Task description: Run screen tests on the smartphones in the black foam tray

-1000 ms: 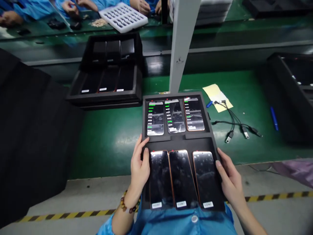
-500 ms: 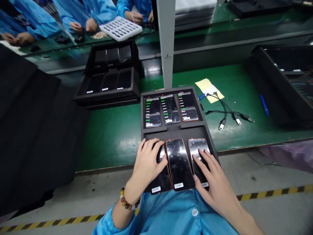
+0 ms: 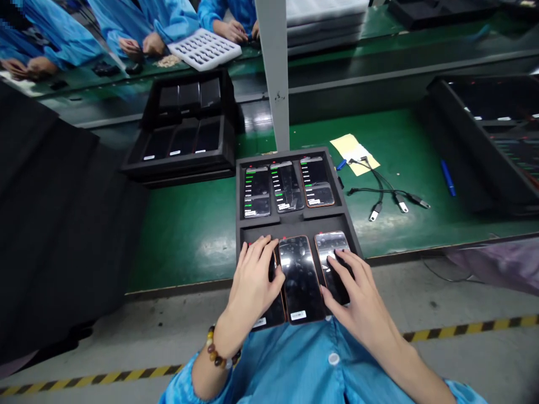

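Both hands lie with fingers spread and thumbs held apart; the left hand (image 3: 252, 280) covers the upper part of the left near phone (image 3: 272, 315), its thumb by that phone's right edge; the right hand (image 3: 362, 300) has fingertips on the glass of the right near phone (image 3: 337, 287), its thumb by the left edge; how hard either presses, I cannot tell. A second ago both hands held the sides of the black tray (image 3: 286, 227); half a second ago they had already come in over these same two phones, and they remain there now.

The tray's far section holds three lit phones (image 3: 287, 188) side by side, lists showing on their screens; its near section holds the two phones under the hands and, between them, the middle near phone (image 3: 300, 280), uncovered, dark-screened and slightly tilted, a white label at its lower end. To the left, a tray stack (image 3: 177, 169) carries two rows of dark phones (image 3: 184, 137), three in each; to the right stands another tray (image 3: 467, 168) with screens in it, some showing text.
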The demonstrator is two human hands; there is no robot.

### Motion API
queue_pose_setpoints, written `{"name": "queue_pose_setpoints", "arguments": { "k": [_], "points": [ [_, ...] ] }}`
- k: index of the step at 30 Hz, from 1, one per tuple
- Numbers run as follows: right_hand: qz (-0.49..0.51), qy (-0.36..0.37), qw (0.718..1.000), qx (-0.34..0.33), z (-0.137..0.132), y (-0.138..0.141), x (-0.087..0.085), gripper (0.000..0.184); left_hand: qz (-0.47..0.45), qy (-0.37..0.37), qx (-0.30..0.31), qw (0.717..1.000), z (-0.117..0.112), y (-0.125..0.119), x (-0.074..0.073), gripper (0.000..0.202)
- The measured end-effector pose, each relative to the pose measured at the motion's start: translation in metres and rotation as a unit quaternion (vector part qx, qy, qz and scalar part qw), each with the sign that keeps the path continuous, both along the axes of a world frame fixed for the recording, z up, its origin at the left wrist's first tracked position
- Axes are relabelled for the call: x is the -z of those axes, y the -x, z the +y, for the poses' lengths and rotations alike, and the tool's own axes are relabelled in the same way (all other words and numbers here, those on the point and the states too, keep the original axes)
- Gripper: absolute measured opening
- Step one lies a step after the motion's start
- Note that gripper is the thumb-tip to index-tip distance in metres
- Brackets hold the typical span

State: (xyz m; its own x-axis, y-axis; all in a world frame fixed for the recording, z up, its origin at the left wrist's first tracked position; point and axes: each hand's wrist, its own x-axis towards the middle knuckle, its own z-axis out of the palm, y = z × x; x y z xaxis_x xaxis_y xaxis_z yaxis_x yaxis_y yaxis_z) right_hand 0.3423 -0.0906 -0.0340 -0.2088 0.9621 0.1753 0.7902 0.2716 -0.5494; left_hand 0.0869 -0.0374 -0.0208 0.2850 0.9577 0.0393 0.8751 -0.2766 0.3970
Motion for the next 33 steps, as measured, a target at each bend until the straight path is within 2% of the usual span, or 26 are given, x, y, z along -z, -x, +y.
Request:
{"name": "queue_pose_setpoints", "arguments": {
  "k": [4, 10, 15, 18, 19, 21, 23, 25, 28, 33],
  "points": [
    [-0.02, 0.024, 0.999, 0.039, -0.003, 0.007, -0.007, 0.049, -0.012, 0.021, -0.016, 1.0, -0.002, -0.004, 0.004, 0.062],
    [-0.052, 0.029, 0.997, 0.052, 0.005, 0.014, -0.018, 0.038, -0.043, 0.041, -0.024, 0.998, 0.002, -0.008, 0.006, 0.065],
    [-0.038, 0.026, 0.998, 0.053, 0.009, 0.018, -0.016, 0.033, -0.06, 0.05, -0.013, 0.997, 0.003, -0.001, 0.004, 0.061],
    [-0.025, 0.03, 0.997, 0.06, 0.008, 0.02, -0.016, 0.031, -0.071, 0.03, 0.002, 0.997, 0.007, 0.001, -0.001, 0.056],
    [-0.019, 0.031, 0.997, 0.063, 0.008, 0.019, -0.017, 0.032, -0.073, 0.017, 0.023, 0.997, 0.01, 0.0, -0.004, 0.053],
    [0.0, 0.028, 0.997, 0.068, 0.007, 0.015, -0.02, 0.033, -0.072, 0.006, 0.116, 0.991, 0.017, -0.003, -0.012, 0.047],
    [0.029, 0.015, 0.996, 0.079, 0.007, 0.006, -0.025, 0.031, -0.065, 0.018, 0.235, 0.97, 0.026, -0.008, -0.018, 0.039],
    [0.056, -0.003, 0.994, 0.096, 0.008, -0.007, -0.028, 0.028, -0.055, 0.03, 0.318, 0.946, 0.037, -0.014, -0.022, 0.034],
    [0.084, -0.02, 0.989, 0.123, 0.008, -0.025, -0.024, 0.027, -0.028, 0.014, 0.38, 0.924, 0.053, -0.024, -0.017, 0.038],
    [0.11, -0.013, 0.982, 0.154, 0.004, -0.038, -0.008, 0.026, 0.018, -0.048, 0.45, 0.891, 0.065, -0.04, 0.003, 0.057]
  ]
}}
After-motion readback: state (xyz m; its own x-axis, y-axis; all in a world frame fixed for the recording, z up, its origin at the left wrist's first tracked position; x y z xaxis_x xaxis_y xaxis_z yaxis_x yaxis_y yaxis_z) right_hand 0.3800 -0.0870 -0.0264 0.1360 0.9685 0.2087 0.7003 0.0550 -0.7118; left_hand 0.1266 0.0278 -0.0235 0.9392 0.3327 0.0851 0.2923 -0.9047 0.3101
